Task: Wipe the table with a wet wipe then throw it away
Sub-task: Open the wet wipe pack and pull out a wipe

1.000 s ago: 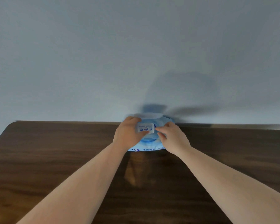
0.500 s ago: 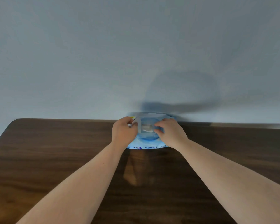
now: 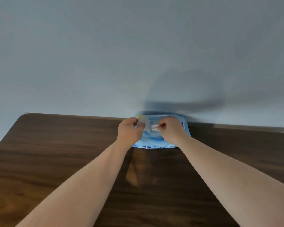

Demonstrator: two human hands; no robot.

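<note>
A light blue pack of wet wipes [image 3: 156,141] lies flat on the dark wooden table [image 3: 56,161] at its far edge, against the wall. My left hand [image 3: 129,131] pinches the pack's translucent flap [image 3: 144,123] and holds it peeled back to the left. My right hand [image 3: 171,129] rests on the pack, its thumb and forefinger pinched on the white wet wipe [image 3: 154,127] that pokes out of the opening. Both hands hide most of the pack's top.
A plain grey wall [image 3: 138,54] rises directly behind the table. The table's far left corner [image 3: 25,115] is rounded. Brown wood spreads to both sides of my forearms and towards me.
My left hand has peeled the flap off the opening and pulled it to the left. My right fingers went into the opening and now pinch the tip of a wipe.
</note>
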